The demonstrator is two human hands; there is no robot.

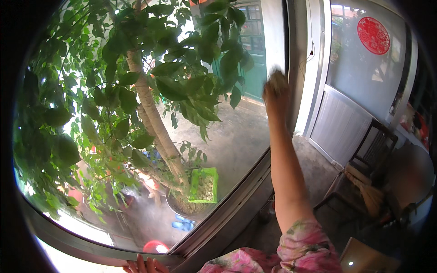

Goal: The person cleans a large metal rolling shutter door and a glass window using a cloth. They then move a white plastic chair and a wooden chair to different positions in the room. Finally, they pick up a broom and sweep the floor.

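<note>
My right arm reaches up along the right side of a large window pane (pixel 218 136). In my right hand (pixel 277 100) is a bunched grey-brown cloth (pixel 277 81), blurred, near the upright window frame (pixel 294 65). Whether the cloth touches the glass is hard to tell. At the bottom edge, the fingers of my left hand (pixel 145 265) lie against the lower window frame (pixel 102 254), slightly apart; its palm is out of view. The metal window track (pixel 232 194) runs diagonally below my right arm.
Beyond the glass stand a leafy tree (pixel 150 99), a green crate (pixel 215 184), blue slippers (pixel 183 223) and a red basin (pixel 156 246). To the right are a metal-framed door (pixel 344 126), a chair (pixel 372 146), a straw broom (pixel 367 194) and another person (pixel 409 177).
</note>
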